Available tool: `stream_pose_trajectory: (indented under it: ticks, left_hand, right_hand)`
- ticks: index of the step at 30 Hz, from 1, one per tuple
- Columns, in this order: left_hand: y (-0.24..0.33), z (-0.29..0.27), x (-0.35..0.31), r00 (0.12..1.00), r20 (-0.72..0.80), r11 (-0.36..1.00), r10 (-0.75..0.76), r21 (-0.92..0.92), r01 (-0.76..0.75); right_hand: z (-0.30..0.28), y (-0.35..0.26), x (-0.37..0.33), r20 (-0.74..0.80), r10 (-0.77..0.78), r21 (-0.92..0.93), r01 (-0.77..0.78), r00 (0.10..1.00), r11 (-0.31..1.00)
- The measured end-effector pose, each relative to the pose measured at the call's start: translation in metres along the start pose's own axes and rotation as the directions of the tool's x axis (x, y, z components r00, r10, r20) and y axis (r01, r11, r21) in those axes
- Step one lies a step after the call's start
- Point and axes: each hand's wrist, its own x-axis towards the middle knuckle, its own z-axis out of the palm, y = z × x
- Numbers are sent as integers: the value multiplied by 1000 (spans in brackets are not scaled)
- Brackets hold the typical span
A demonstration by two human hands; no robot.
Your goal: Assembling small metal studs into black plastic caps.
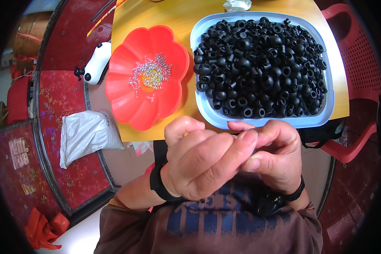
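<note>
My left hand and my right hand meet in front of me, just past the table's near edge. The fingers of both are closed, with fingertips pressed together; whatever they pinch is hidden between them. Beyond my left hand is a red scalloped bowl holding a heap of small silvery metal bits that look like tiny springs. Beyond my right hand stands a pale blue tray, piled with small black hollow plastic pieces, many of them rounded with an open end.
Both containers rest on a yellow wooden table. A crumpled white wrapper lies behind the tray. To the right is a red plastic chair. On the left are a white sack and a white object with black knobs.
</note>
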Motion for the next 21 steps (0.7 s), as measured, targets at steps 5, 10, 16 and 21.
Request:
stream_pose_trajectory:
  ticks: [5, 10, 16, 21]
  left_hand:
    - [1, -2, 7, 998, 24, 998, -66, 16, 66]
    - [3, -5, 6, 986, 73, 989, -149, 2, 149]
    - [-2, -9, 9, 980, 46, 980, -195, 40, 193]
    - [-10, -18, 26, 982, 188, 986, -11, 168, -21]
  right_hand:
    - [4, -7, 2, -18, 93, 107, -91, 995, 990]
    - [-2, 0, 2, 32, -11, 42, 10, 999, 999]
    - [3, -2, 4, 54, -47, 36, 45, 997, 998]
    - [1, -3, 1, 34, -22, -36, 23, 999, 999]
